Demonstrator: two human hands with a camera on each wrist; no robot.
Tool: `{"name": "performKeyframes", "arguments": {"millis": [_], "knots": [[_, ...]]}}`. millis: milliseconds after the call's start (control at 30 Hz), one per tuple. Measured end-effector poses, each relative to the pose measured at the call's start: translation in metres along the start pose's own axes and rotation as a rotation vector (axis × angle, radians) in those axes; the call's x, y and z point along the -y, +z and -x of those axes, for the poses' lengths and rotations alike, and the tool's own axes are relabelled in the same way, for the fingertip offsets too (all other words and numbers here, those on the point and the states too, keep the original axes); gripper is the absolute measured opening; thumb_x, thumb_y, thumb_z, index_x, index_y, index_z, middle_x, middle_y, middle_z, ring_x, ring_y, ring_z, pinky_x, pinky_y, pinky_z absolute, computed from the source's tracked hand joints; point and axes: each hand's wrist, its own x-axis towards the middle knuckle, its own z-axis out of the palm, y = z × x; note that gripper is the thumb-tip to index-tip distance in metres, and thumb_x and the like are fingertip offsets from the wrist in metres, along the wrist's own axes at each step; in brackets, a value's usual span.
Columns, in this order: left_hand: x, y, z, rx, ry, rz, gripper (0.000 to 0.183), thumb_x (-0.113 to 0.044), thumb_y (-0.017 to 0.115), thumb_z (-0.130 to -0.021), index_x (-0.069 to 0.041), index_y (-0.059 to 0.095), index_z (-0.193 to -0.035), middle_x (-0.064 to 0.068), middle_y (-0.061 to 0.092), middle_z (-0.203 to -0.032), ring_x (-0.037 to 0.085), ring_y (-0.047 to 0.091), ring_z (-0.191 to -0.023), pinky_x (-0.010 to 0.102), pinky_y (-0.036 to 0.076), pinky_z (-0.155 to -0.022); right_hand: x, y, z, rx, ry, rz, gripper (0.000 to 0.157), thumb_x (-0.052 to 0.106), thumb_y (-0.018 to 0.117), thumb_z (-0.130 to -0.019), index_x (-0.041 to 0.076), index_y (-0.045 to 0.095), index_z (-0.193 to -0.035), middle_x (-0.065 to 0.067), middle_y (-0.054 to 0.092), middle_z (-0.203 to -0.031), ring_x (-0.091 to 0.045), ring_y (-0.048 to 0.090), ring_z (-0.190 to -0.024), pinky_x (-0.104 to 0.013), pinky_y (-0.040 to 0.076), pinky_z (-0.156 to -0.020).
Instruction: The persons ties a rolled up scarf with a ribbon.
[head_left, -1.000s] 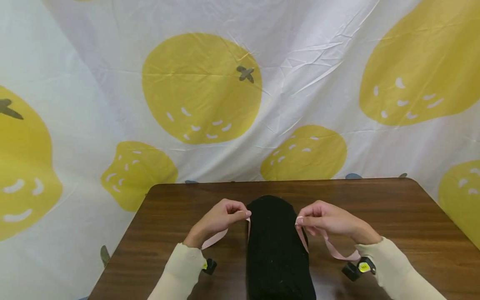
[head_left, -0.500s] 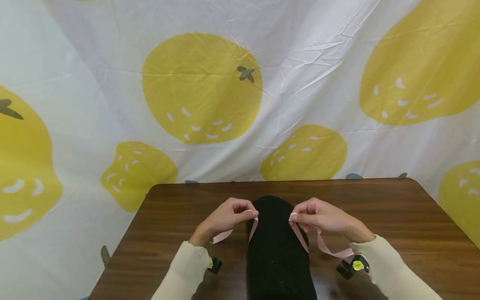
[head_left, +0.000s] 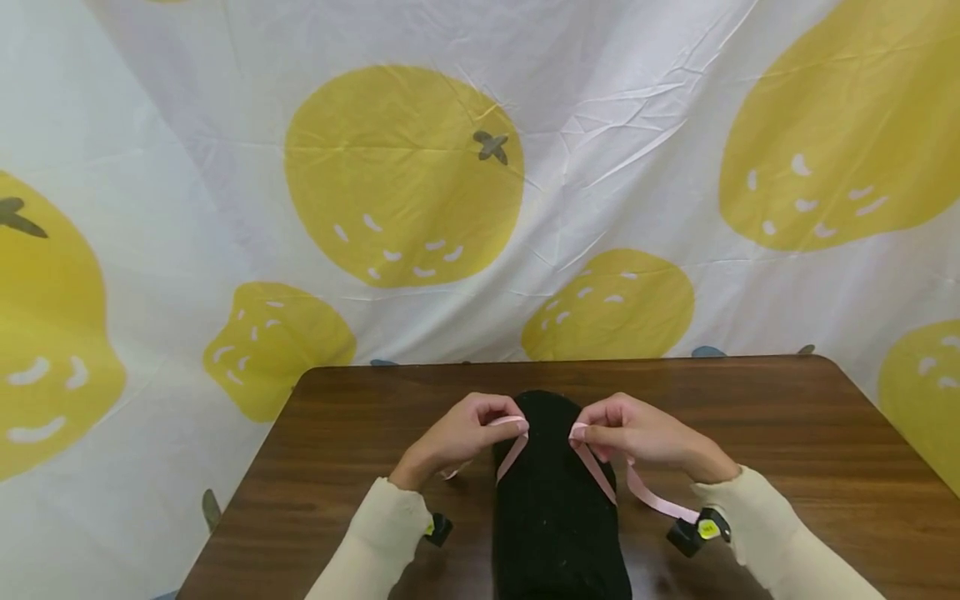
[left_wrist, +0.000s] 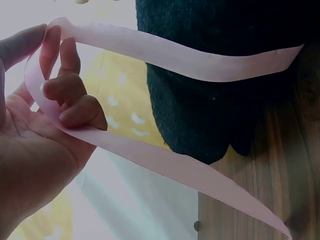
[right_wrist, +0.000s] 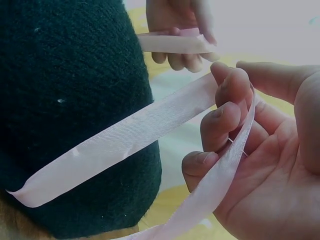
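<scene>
A long dark knitted piece with a rounded far end [head_left: 555, 517] lies upright in the middle of the head view. Pink ribbon [left_wrist: 220, 67] comes up round both its sides. My left hand [head_left: 480, 433] pinches one length of it between thumb and forefinger, over the knit's left edge. On the other side my right hand [head_left: 637, 433] pinches the other length [right_wrist: 120, 135] the same way. A narrow gap separates the two hands. Past each pinch a loose tail hangs down; the right tail [head_left: 660, 500] curves toward the wrist. The ribbon's run beneath the knit is hidden.
A brown wood-grain table [head_left: 337, 417] bears everything. Behind it hangs a white cloth [head_left: 225, 167] printed with yellow fruit. Black wrist cameras [head_left: 686, 537] sit below both sleeves, near the tabletop.
Both hands have moved inward over the dark knit, bringing the two pinched ribbon lengths closer together. Both pinches have stayed on the ribbon.
</scene>
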Motion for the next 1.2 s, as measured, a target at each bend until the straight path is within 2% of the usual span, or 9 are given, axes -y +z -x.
{"name": "performKeyframes", "arguments": {"millis": [100,200,333,400,567,733,800,967,1200], "knots": [[0.0,0.001,-0.002,0.001,0.0,0.009,0.014,-0.016,0.066,-0.096,-0.003,0.07,-0.091,0.023,0.063,-0.089,0.035,0.056,-0.084,0.04,0.052,-0.08,0.001,0.001,-0.002,-0.012,0.01,0.019,0.024,0.024,0.055,-0.102,0.008,0.07,-0.092,0.0,0.054,-0.065,-0.005,0.047,-0.055,-0.025,0.038,-0.038],[-0.001,0.004,-0.003,0.002,0.001,0.033,0.015,-0.015,0.067,-0.095,-0.001,0.068,-0.088,0.029,0.06,-0.09,0.027,0.057,-0.08,0.037,0.053,-0.078,0.001,0.001,-0.004,-0.024,0.001,0.029,0.024,0.024,0.055,-0.102,0.009,0.07,-0.091,0.001,0.054,-0.065,-0.01,0.048,-0.055,-0.024,0.036,-0.04],[-0.001,0.008,-0.006,-0.002,0.011,0.033,0.018,-0.013,0.068,-0.094,0.003,0.066,-0.085,0.027,0.06,-0.087,0.015,0.055,-0.073,0.028,0.051,-0.072,0.0,0.002,-0.007,-0.032,-0.014,0.012,0.025,0.021,0.055,-0.102,0.003,0.07,-0.094,0.0,0.053,-0.065,-0.012,0.046,-0.055,-0.023,0.033,-0.043],[0.001,0.01,-0.007,-0.01,0.019,0.032,0.019,-0.013,0.069,-0.093,0.003,0.066,-0.083,0.023,0.059,-0.081,0.013,0.053,-0.069,0.024,0.049,-0.068,0.0,0.002,-0.009,-0.034,-0.012,0.002,0.025,0.021,0.055,-0.102,0.001,0.069,-0.095,0.001,0.053,-0.065,-0.009,0.046,-0.056,-0.022,0.034,-0.044],[0.003,0.013,-0.009,-0.03,0.026,0.041,0.017,-0.011,0.071,-0.091,0.001,0.066,-0.081,0.022,0.06,-0.075,0.012,0.051,-0.063,0.024,0.047,-0.061,0.0,0.005,-0.011,-0.048,0.01,-0.029,0.027,0.021,0.055,-0.103,-0.002,0.068,-0.097,0.001,0.053,-0.069,-0.007,0.049,-0.063,-0.024,0.043,-0.056],[0.004,0.016,-0.01,-0.03,0.014,0.035,0.015,-0.012,0.073,-0.089,-0.002,0.068,-0.08,0.028,0.061,-0.075,0.011,0.048,-0.058,0.023,0.043,-0.056,0.001,0.007,-0.013,-0.071,0.023,-0.085,0.029,0.022,0.055,-0.103,-0.004,0.067,-0.1,-0.001,0.052,-0.07,-0.011,0.051,-0.067,-0.028,0.047,-0.065],[0.004,0.017,-0.01,-0.03,0.01,0.045,0.014,-0.012,0.074,-0.089,-0.003,0.068,-0.08,0.027,0.062,-0.074,0.012,0.048,-0.058,0.023,0.041,-0.055,0.002,0.007,-0.013,-0.085,0.023,-0.071,0.028,0.023,0.055,-0.103,-0.003,0.067,-0.1,0.0,0.052,-0.07,-0.01,0.052,-0.067,-0.028,0.047,-0.064],[0.003,0.02,-0.01,-0.041,0.006,0.053,0.014,-0.011,0.075,-0.087,-0.001,0.066,-0.083,0.014,0.067,-0.072,0.016,0.054,-0.062,0.022,0.045,-0.058,0.003,0.007,-0.015,-0.106,0.019,-0.045,0.028,0.022,0.055,-0.102,-0.003,0.066,-0.1,0.001,0.052,-0.069,-0.009,0.051,-0.066,-0.028,0.045,-0.062],[0.005,0.022,-0.012,-0.053,0.017,0.052,0.014,-0.01,0.075,-0.088,0.0,0.066,-0.086,0.017,0.068,-0.074,0.02,0.057,-0.065,0.022,0.047,-0.059,0.005,0.008,-0.019,-0.141,0.014,-0.067,0.029,0.023,0.056,-0.102,-0.004,0.065,-0.096,0.0,0.049,-0.068,-0.009,0.047,-0.063,-0.028,0.04,-0.057]]}}
